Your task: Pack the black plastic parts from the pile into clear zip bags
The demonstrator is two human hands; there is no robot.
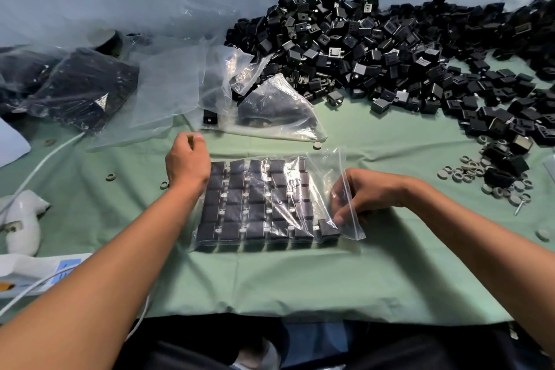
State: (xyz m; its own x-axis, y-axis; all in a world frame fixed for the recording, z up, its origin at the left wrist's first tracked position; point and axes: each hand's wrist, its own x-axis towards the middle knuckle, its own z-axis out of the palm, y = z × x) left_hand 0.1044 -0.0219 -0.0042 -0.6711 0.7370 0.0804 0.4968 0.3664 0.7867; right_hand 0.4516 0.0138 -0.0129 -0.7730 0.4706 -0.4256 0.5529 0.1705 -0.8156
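Both hands were on the zip bag (270, 201), which lay flat on the green cloth (300, 279) between them, right in front of the person. Left hand (187, 164) sat at the bag's far-left corner, fingers curled in; whether it actually pinched the film there, I couldn't tell. Right hand (365, 194) was at the bag's open right end, fingers curled round the loose film, fingertips down by the near-right black part (329, 228).

Bag held rows of black parts in a neat grid, nearly full. Its mouth pointed right, so the right hand was the nearer one for closing it or feeding more in.

Pile (405, 48) lay beyond and to the right, well apart from the bag, again closer to the right hand. Filled bags (78, 87) sat far left.
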